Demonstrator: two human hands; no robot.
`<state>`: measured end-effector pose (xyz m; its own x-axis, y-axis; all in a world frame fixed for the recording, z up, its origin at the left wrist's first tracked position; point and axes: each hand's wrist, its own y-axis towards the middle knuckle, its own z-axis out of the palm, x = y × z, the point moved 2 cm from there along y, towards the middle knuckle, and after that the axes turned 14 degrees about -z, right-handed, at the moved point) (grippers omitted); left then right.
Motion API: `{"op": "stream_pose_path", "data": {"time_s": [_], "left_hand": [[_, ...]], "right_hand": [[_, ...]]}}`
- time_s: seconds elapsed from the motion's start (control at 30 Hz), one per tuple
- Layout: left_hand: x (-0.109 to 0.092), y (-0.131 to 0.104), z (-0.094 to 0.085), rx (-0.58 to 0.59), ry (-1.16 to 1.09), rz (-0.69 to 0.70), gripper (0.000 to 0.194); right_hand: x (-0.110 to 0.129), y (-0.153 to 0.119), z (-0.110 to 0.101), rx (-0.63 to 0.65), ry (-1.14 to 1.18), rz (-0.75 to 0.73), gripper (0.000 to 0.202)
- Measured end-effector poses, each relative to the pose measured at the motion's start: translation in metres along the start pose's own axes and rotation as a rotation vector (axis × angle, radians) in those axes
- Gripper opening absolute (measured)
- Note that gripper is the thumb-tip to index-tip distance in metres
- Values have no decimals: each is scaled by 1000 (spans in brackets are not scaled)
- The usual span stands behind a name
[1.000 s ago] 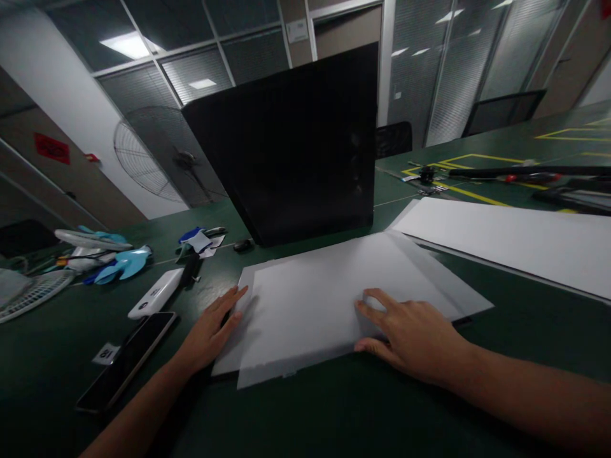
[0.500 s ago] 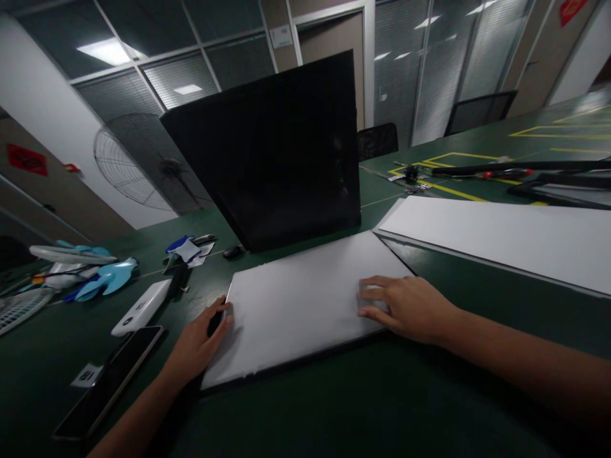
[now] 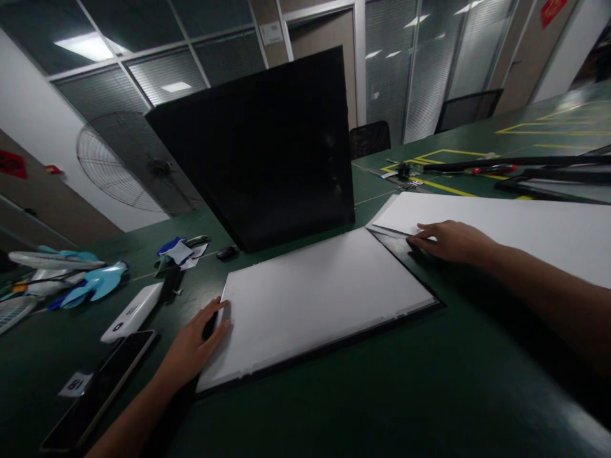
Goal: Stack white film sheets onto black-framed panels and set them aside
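Note:
A thin white panel with a dark border (image 3: 315, 299) lies flat before me. My left hand (image 3: 193, 346) rests at its left edge, thumb and fingers apart, the fingertips touching the white surface. My right hand (image 3: 453, 242) is off this panel, at the near edge of a long white sheet or board (image 3: 515, 222) on the right. Its index finger and thumb are spread at that edge, and the other fingers are partly hidden.
Behind the panel stands a large black screen-like board (image 3: 267, 159). At left lie a phone (image 3: 102, 388), a white device (image 3: 131, 312), and light-blue items (image 3: 95, 286). A black mouse (image 3: 226, 252) sits near the board. Black rods (image 3: 477, 166) lie at the far right on the green table (image 3: 405, 394).
My right hand has left the white panel and moved right and away to the long white sheet's edge. My left hand has stayed at the panel's left edge. The view has shifted slightly.

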<state>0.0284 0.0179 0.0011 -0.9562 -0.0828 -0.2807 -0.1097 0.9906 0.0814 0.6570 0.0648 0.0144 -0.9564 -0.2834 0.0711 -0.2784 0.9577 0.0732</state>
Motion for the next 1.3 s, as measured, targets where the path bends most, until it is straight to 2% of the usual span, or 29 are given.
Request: {"op": "stream_pose_path", "data": {"time_s": [0.17,0.27,0.47,0.63,0.77,0.97,1.07,1.3], "left_hand": [[1,1,1,13,13,8,70],[1,0,1,-12,6,21,67],[1,-1,1,2,11,-3,69],[1,-1,1,3,7,12,65],[1,-1,1,-1,-10,16,66],[1,-1,2,18,0,26,68],[3,-1,3,2,-3,36,64],[-1,-1,1,21,-9,24,70]], "right_hand": [[14,1,-2,55,-57,64,66],[25,-1,-11,40,-152,83,61],[35,-11,-36,-78,-247,168,49],[38,-16,-38,-218,-257,258,51],[58,-20,-36,-342,-353,163,51],[96,-26,-44,-289,-386,64,50],[91,-24,-48,-266,-387,120,50],[38,-16,-43,-167,-304,321,48]]}}
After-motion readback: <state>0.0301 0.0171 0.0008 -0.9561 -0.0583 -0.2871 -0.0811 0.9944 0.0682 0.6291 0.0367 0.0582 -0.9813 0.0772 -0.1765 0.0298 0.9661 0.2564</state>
